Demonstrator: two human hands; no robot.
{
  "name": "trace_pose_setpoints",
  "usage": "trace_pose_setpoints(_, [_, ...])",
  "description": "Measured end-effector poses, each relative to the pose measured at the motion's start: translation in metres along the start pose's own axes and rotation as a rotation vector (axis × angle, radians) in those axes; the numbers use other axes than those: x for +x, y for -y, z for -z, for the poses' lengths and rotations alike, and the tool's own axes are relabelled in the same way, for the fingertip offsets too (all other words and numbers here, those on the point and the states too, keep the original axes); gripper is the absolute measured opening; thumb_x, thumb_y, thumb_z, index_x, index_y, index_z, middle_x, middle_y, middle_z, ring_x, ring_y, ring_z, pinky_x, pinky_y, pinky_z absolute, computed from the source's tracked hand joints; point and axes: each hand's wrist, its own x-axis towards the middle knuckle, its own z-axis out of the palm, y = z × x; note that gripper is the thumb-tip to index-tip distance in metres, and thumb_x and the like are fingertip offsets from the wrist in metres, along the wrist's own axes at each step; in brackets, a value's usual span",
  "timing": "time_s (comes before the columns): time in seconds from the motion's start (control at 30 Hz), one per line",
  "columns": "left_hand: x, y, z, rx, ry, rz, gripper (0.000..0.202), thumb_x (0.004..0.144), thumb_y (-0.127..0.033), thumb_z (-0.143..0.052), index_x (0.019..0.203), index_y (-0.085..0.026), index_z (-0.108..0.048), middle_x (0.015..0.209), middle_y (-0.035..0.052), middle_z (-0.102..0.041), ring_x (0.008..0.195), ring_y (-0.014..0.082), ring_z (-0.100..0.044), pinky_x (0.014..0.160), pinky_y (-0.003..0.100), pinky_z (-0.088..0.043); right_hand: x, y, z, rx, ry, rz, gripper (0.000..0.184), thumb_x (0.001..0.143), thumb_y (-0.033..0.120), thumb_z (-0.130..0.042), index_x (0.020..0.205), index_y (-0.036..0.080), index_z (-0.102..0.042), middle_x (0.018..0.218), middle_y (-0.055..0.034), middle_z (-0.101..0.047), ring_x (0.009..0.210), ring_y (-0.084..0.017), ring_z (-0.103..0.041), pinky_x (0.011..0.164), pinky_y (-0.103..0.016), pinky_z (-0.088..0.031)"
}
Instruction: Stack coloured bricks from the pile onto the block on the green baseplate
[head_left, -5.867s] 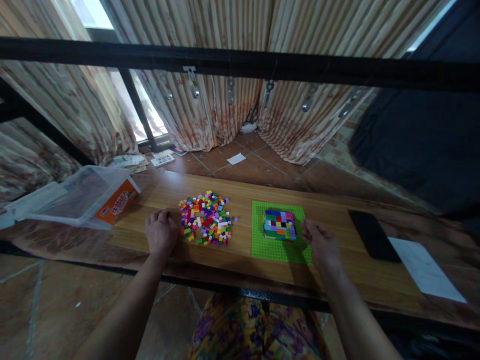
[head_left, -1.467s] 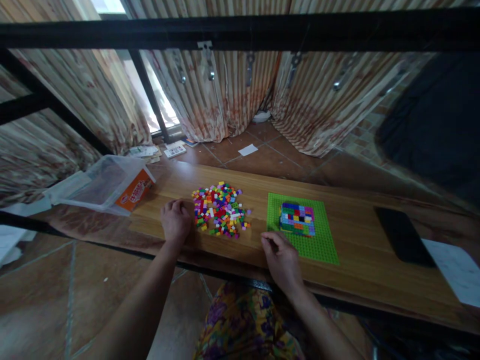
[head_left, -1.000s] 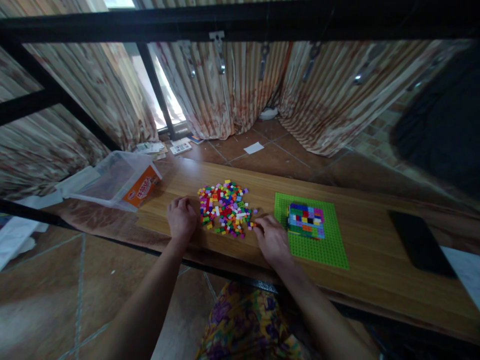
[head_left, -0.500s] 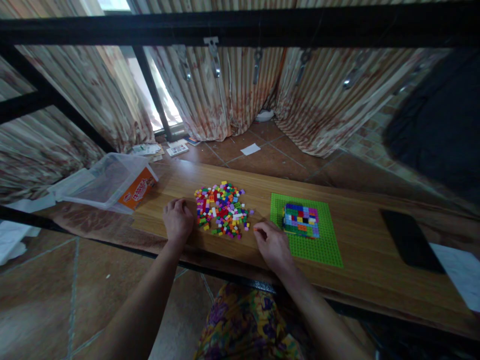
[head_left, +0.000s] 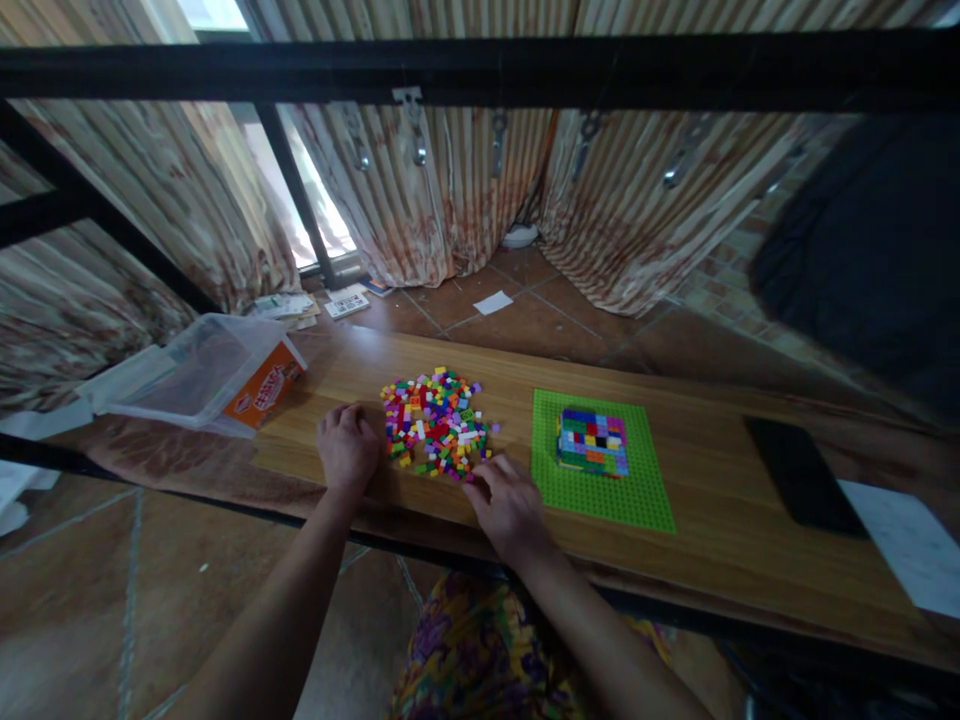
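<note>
My left hand (head_left: 347,447) rests on the table at the left side of a loose pile of small toy building bricks (head_left: 435,425). Its fingers are curled in, and nothing shows between them. At the pile's near right edge is my right hand (head_left: 508,503), thumb and fingers bent together against the outermost bricks. Whatever its fingertips hold, if anything, is too small to make out. To the right of that hand lies a green studded baseplate (head_left: 600,507). On it stands a low, multicoloured brick build (head_left: 592,442), roughly rectangular, which neither hand touches.
A clear plastic box (head_left: 187,375) with an orange label stands at the table's left end. On the right lie a dark phone-like slab (head_left: 802,475) and a white sheet (head_left: 900,540). A black metal bar (head_left: 480,75) crosses in front of the curtains.
My right hand has moved left, from beside the baseplate to the brick pile's edge. An orange speck at its fingertips no longer shows. My left hand stays beside the pile. The view has shifted slightly.
</note>
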Motion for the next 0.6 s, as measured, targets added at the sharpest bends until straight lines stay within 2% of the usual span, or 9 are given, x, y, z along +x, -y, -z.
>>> trace_pose_setpoints(0.1, [0.000,0.000,0.001,0.003,0.005,-0.002,0.035,0.083,-0.022,-0.042,0.107,-0.013,-0.066,0.112,0.0148,-0.062,0.108,0.0297,-0.052,0.097,0.042,-0.041,0.001,0.003,-0.002,-0.004,-0.014,0.002,0.012,0.088,0.026,-0.058,0.078,0.022,-0.064,0.086,-0.0046,-0.062,0.085,-0.020,-0.059,0.077,-0.030,-0.045])
trace_pose_setpoints(0.2, [0.000,-0.001,0.002,0.010,0.016,0.005,0.036,0.083,-0.023,-0.042,0.108,-0.013,-0.066,0.112,0.0147,-0.062,0.107,0.0298,-0.052,0.097,0.043,-0.041,-0.002,0.004,0.005,0.083,-0.029,0.010,0.012,0.089,0.023,-0.056,0.080,0.021,-0.064,0.084,-0.0043,-0.063,0.086,-0.019,-0.061,0.079,-0.029,-0.046])
trace_pose_setpoints(0.33, [0.001,-0.001,0.002,0.020,0.025,0.011,0.037,0.084,-0.024,-0.040,0.107,-0.013,-0.066,0.112,0.0154,-0.062,0.106,0.0302,-0.053,0.097,0.043,-0.041,-0.014,-0.005,0.031,0.282,-0.071,-0.145,0.015,0.089,0.026,-0.052,0.085,0.021,-0.065,0.083,-0.0025,-0.068,0.076,-0.016,-0.064,0.071,-0.026,-0.048])
trace_pose_setpoints(0.43, [0.002,0.000,0.002,0.014,0.022,0.010,0.036,0.084,-0.024,-0.040,0.106,-0.014,-0.067,0.112,0.0150,-0.062,0.107,0.0300,-0.053,0.098,0.044,-0.041,-0.025,-0.029,0.059,0.379,-0.159,-0.303,0.019,0.088,0.032,-0.052,0.088,0.022,-0.068,0.086,-0.0035,-0.073,0.078,-0.018,-0.067,0.073,-0.029,-0.051])
trace_pose_setpoints(0.6, [0.003,0.001,0.001,0.007,0.026,0.011,0.036,0.083,-0.024,-0.041,0.107,-0.013,-0.066,0.114,0.0159,-0.062,0.109,0.0303,-0.053,0.098,0.045,-0.041,-0.034,-0.089,0.102,0.389,-0.323,-0.534,0.030,0.080,0.045,-0.061,0.090,0.019,-0.071,0.091,-0.0089,-0.075,0.084,-0.024,-0.068,0.076,-0.035,-0.052])
